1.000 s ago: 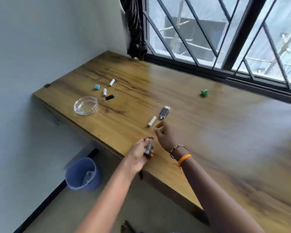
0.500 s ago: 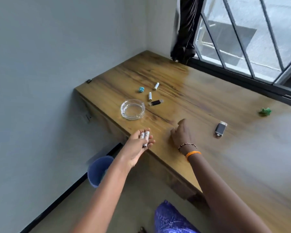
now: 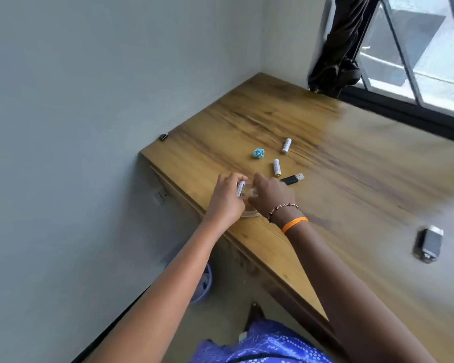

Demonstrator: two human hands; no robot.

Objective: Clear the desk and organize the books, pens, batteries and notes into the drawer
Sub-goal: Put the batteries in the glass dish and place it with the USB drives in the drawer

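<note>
Head view: battery pickup partway, nothing seen in a drawer.
Left grip point(image 3: 227, 196) clamped on batteries point(image 3: 241, 188); right grip point(image 3: 271, 193) curled, contents unclear. Two more batteries point(image 3: 276, 167) loose on the surface point(image 3: 351, 179). Drawer not in view.

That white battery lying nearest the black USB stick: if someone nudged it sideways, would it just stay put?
Probably not. The battery is a smooth little cylinder lying on its side, so a sideways nudge would likely set it rolling. The desk looks flat and polished, giving little to stop it. It seems stiff and easy to pinch, though maybe slippery.
</note>
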